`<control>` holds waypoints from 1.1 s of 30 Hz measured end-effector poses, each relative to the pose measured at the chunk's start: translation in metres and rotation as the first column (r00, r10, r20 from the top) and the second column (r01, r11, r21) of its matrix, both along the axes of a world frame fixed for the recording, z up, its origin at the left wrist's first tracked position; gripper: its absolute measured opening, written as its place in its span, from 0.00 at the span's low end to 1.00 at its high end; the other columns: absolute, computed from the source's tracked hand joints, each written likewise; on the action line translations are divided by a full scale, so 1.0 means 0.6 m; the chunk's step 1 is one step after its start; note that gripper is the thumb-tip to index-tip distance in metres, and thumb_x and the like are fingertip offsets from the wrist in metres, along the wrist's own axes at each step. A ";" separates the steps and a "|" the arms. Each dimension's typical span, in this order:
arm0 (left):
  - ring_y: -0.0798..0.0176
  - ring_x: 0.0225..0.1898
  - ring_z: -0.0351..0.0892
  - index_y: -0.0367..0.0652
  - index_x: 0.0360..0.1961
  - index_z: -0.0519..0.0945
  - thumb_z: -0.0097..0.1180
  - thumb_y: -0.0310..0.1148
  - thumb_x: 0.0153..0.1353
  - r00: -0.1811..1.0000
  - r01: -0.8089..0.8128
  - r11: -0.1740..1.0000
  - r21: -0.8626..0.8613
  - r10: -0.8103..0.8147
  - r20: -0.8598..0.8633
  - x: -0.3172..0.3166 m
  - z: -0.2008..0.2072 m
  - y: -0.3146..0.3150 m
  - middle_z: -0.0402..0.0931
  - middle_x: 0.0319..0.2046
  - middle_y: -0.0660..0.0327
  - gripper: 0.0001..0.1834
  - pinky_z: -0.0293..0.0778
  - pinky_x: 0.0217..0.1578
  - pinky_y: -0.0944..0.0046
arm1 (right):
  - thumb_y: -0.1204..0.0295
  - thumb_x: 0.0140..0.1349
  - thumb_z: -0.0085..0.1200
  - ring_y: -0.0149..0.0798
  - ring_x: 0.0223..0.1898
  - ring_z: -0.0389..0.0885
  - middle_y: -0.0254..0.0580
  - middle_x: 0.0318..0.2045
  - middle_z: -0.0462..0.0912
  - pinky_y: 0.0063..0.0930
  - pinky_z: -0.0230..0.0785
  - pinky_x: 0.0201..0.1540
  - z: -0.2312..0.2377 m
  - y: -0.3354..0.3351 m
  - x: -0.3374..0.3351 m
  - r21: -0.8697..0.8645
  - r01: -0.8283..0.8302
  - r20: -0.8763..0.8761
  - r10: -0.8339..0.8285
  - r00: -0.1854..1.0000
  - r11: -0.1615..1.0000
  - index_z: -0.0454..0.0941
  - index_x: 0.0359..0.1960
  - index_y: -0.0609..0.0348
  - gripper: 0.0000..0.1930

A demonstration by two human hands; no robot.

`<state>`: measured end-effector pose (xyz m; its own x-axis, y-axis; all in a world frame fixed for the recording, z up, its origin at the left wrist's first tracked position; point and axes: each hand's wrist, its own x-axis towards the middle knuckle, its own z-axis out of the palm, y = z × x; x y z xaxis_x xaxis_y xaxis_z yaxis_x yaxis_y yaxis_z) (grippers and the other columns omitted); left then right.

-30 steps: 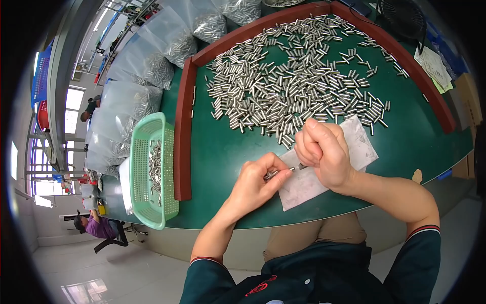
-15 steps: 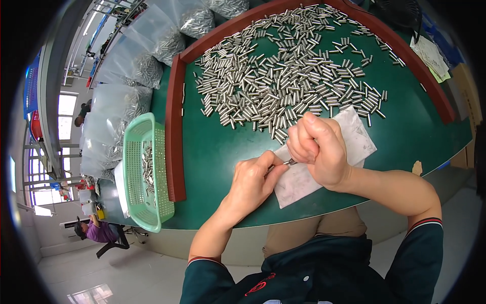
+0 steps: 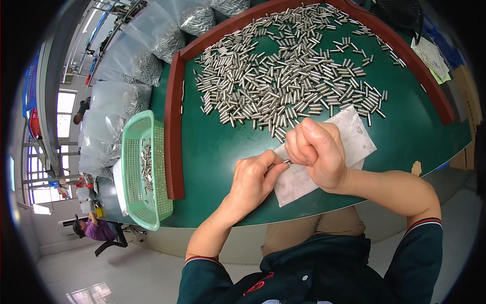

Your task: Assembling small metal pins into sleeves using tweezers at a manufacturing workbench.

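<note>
Between the thumb and forefinger of my left hand (image 3: 254,177) a small metal pin (image 3: 287,161) is pinched, its end poking out toward the right. My right hand (image 3: 320,154) is curled into a fist right beside that end, thumb on top; whatever its fingers hold is hidden. Under my hands lies a smudged white cloth (image 3: 349,133) on the green tabletop (image 3: 212,152). Just beyond, a wide heap of shiny metal pins (image 3: 276,86) spreads over the table.
A dark red wooden rail (image 3: 174,126) borders the pins. Left of it stands a light green plastic basket (image 3: 130,177) with some pins inside. Plastic bags of metal parts (image 3: 147,68) line the far left. Papers (image 3: 430,55) lie at right. A person in purple (image 3: 101,230) sits farther off.
Both hands keep nearly the same pose. My right fist has shifted very slightly left, and less of the pin's end shows.
</note>
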<state>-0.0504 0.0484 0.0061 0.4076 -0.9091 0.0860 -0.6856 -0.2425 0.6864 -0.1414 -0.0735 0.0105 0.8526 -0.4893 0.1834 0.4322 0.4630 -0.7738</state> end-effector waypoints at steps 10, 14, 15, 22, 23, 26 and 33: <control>0.54 0.13 0.69 0.37 0.18 0.72 0.58 0.25 0.45 1.000 0.007 1.000 -0.015 -0.007 0.013 0.000 0.009 -0.006 0.71 0.13 0.54 0.07 0.63 0.14 0.62 | 0.68 0.60 0.35 0.25 0.14 0.52 0.32 0.10 0.58 0.22 0.47 0.17 -0.005 0.008 -0.002 -0.161 0.019 -0.016 -0.022 1.000 0.987 0.57 0.12 0.62 0.19; 0.53 0.14 0.70 0.36 0.19 0.73 0.57 0.25 0.45 1.000 -0.003 1.000 -0.023 0.002 -0.011 -0.005 0.015 -0.010 0.72 0.14 0.53 0.06 0.64 0.15 0.63 | 0.68 0.60 0.35 0.25 0.14 0.51 0.31 0.10 0.57 0.21 0.47 0.17 -0.007 0.006 0.000 -0.142 -0.001 -0.002 0.001 1.000 0.990 0.56 0.11 0.61 0.19; 0.53 0.14 0.70 0.36 0.19 0.73 0.57 0.25 0.45 1.000 -0.003 1.000 -0.027 0.003 -0.002 -0.005 0.019 -0.010 0.72 0.14 0.53 0.06 0.64 0.15 0.63 | 0.68 0.60 0.35 0.24 0.14 0.51 0.31 0.10 0.57 0.21 0.47 0.17 -0.007 0.008 0.000 -0.136 0.004 -0.005 -0.005 1.000 0.991 0.56 0.11 0.60 0.19; 0.71 0.20 0.70 0.36 0.24 0.72 0.54 0.28 0.51 0.905 -0.077 0.994 -0.078 0.037 -0.424 0.023 0.006 0.004 0.73 0.21 0.61 0.07 0.65 0.22 0.71 | 0.64 0.63 0.30 0.24 0.09 0.45 0.30 0.06 0.53 0.20 0.40 0.12 0.000 -0.014 -0.001 0.109 -0.021 -0.005 0.022 1.000 0.994 0.52 0.08 0.52 0.22; 0.77 0.19 0.62 0.38 0.26 0.71 0.52 0.29 0.55 0.666 -0.143 0.989 0.023 0.114 -0.737 0.032 0.015 0.009 0.70 0.21 0.65 0.06 0.59 0.21 0.77 | 0.65 0.62 0.31 0.24 0.09 0.47 0.30 0.06 0.54 0.19 0.41 0.13 -0.001 -0.017 -0.001 0.141 -0.039 -0.007 0.041 0.999 0.989 0.52 0.08 0.54 0.22; 0.79 0.15 0.49 0.40 0.31 0.70 0.48 0.31 0.58 0.106 -0.196 0.976 -0.091 -0.071 -0.992 0.057 0.013 0.014 0.67 0.22 0.63 0.06 0.49 0.16 0.79 | 0.64 0.62 0.32 0.24 0.10 0.48 0.31 0.07 0.56 0.18 0.41 0.13 -0.001 -0.015 -0.001 0.160 -0.069 -0.016 0.073 0.997 0.985 0.52 0.08 0.54 0.23; 0.78 0.14 0.49 0.39 0.37 0.70 0.44 0.33 0.60 0.036 -0.231 0.973 -0.021 -0.013 -0.999 0.072 0.016 0.011 0.62 0.19 0.64 0.10 0.49 0.15 0.78 | 0.64 0.63 0.32 0.23 0.10 0.48 0.31 0.06 0.56 0.18 0.41 0.13 -0.001 -0.018 0.004 0.139 -0.083 -0.031 0.088 0.996 0.987 0.52 0.09 0.54 0.23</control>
<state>-0.0072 0.0549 0.0156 0.3080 -0.8699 -0.3854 0.6989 -0.0680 0.7119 -0.1392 -0.0842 0.0099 0.8974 -0.4326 0.0870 0.3586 0.5999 -0.7153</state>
